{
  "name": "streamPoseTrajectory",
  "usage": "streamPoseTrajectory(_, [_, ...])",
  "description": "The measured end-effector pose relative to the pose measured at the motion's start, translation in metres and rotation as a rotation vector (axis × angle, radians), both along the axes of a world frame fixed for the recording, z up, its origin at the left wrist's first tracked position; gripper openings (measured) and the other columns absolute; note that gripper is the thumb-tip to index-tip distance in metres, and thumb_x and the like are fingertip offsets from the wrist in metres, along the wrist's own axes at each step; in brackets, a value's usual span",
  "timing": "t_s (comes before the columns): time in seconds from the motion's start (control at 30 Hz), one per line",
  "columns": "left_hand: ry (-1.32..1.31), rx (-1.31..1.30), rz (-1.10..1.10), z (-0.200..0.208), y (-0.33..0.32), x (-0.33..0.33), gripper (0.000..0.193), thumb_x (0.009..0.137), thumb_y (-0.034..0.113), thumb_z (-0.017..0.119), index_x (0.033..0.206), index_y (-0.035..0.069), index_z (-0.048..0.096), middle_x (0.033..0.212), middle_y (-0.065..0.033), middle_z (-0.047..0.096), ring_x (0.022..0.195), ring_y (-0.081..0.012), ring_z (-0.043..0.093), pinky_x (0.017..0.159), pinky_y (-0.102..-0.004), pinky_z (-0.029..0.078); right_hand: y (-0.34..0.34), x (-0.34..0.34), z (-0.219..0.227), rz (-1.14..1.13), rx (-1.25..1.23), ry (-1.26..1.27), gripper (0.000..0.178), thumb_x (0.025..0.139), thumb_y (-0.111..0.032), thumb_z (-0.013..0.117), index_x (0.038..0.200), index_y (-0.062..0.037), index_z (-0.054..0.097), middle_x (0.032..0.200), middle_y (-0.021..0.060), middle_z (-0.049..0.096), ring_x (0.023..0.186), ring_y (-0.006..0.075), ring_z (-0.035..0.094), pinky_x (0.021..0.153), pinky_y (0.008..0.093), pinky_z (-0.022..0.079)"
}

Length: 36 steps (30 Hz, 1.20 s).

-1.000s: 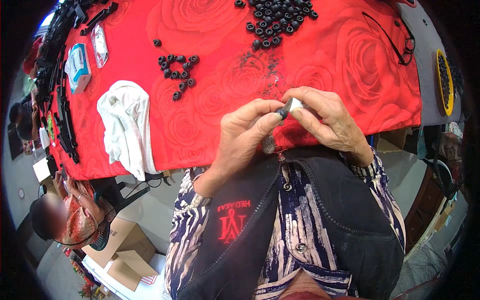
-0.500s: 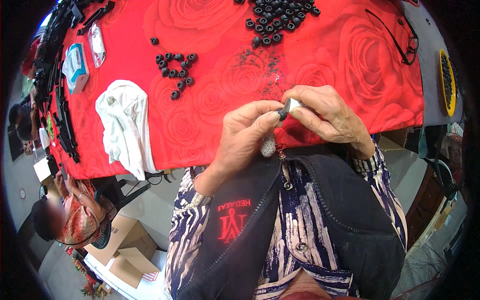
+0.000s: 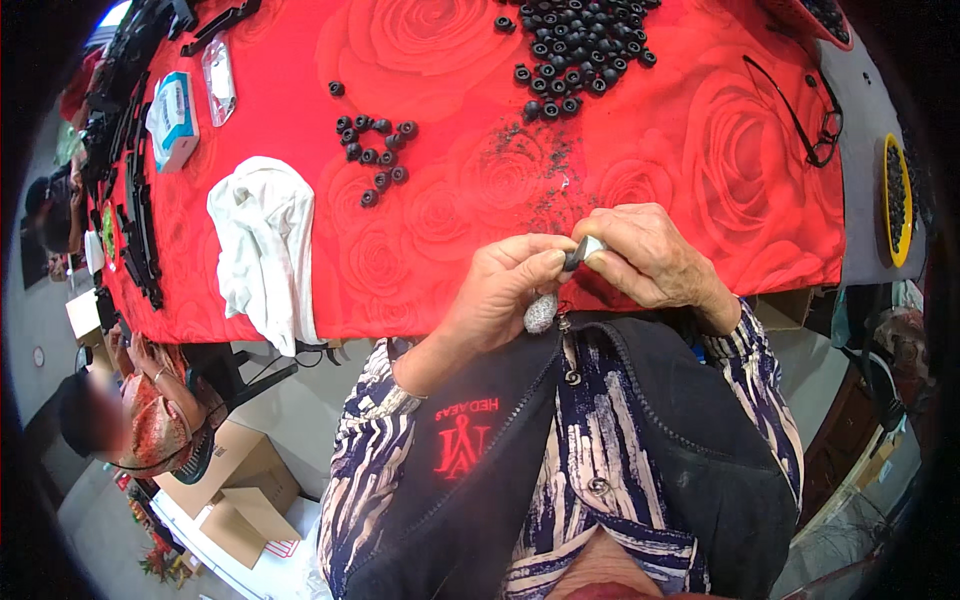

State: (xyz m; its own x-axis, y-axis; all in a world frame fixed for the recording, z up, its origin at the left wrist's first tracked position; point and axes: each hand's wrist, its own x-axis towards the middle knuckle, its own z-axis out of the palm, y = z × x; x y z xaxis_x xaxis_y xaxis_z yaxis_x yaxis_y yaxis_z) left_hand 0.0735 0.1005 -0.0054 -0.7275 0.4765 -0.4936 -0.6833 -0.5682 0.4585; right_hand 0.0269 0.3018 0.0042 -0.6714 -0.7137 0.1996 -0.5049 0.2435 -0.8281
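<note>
Above the table's near edge, my left hand (image 3: 505,285) pinches a small black rounded part (image 3: 571,262) between thumb and forefinger. A speckled grey-white covering (image 3: 541,312) shows below that hand, seemingly over a fingertip. My right hand (image 3: 655,258) is closed on a small blade (image 3: 588,246), grey metal with a white portion; its edge meets the black part. Several similar black knob-like parts (image 3: 375,157) lie loosely grouped beyond my left hand, and a larger pile (image 3: 585,50) sits at the far middle. Black trimmings (image 3: 525,160) are scattered between that pile and my hands.
The red rose-patterned cloth (image 3: 420,270) covers the table. On it lie a white cloth (image 3: 262,250), a tissue pack (image 3: 174,120), eyeglasses (image 3: 815,130) and long black strips (image 3: 135,210). A yellow bowl (image 3: 905,215) stands at right. Another person (image 3: 165,400) sits at left.
The view has shifted, so the table's things appear a little lower. Both hands remain together, with the blade still against the black part.
</note>
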Motion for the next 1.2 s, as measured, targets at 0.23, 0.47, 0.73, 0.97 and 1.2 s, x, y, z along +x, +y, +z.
streamPoseTrajectory(0.23, [-0.106,-0.042,0.155,0.025,0.007,-0.012,0.022,0.09,0.013,0.055,0.107,-0.002,0.057,0.085,-0.0035,0.06,0.071,-0.0059,0.052,0.06,-0.0181,0.042,-0.003,0.007,0.006,0.015,0.159,0.17,0.021,0.078,-0.01,0.059,0.096,0.0009,0.054,0.077,0.0143,0.056,0.067,0.0318,0.057,0.058,0.0381,0.044])
streamPoseTrajectory(0.47, [-0.055,0.054,0.086,0.018,0.005,-0.006,0.021,0.09,0.013,0.055,0.105,-0.001,0.058,0.086,-0.0033,0.06,0.068,-0.0064,0.052,0.061,-0.0183,0.044,-0.013,0.009,0.021,-0.266,-0.211,0.018,0.037,0.064,0.001,0.071,0.099,0.0015,0.058,0.072,0.0079,0.057,0.056,0.0174,0.054,0.049,0.028,0.04])
streamPoseTrajectory(0.73, [-0.019,0.089,-0.183,0.016,-0.007,-0.013,0.021,0.088,0.013,0.058,0.104,-0.001,0.058,0.087,-0.0045,0.062,0.074,-0.0084,0.056,0.064,-0.0198,0.046,-0.014,0.005,0.016,-0.066,-0.242,0.062,0.032,0.065,-0.002,0.074,0.094,0.0014,0.061,0.072,0.0102,0.06,0.058,0.0215,0.057,0.05,0.0303,0.043])
streamPoseTrajectory(0.97, [0.082,0.114,-0.069,0.009,-0.003,-0.005,0.026,0.088,0.015,0.055,0.106,-0.003,0.057,0.096,-0.0111,0.065,0.086,-0.0173,0.063,0.074,-0.0258,0.05,-0.022,0.017,0.013,-0.271,-0.222,0.479,0.035,0.064,-0.002,0.075,0.095,0.0041,0.06,0.064,0.009,0.058,0.05,0.0179,0.053,0.045,0.0295,0.039])
streamPoseTrajectory(1.2, [0.057,0.131,-0.036,0.017,-0.002,-0.001,0.02,0.087,0.007,0.059,0.104,-0.002,0.06,0.09,-0.0036,0.063,0.079,-0.0069,0.056,0.067,-0.0197,0.046,-0.018,0.021,0.012,-0.257,-0.253,0.479,0.036,0.066,0.001,0.073,0.099,0.0047,0.058,0.063,0.0068,0.055,0.048,0.016,0.051,0.045,0.029,0.038])
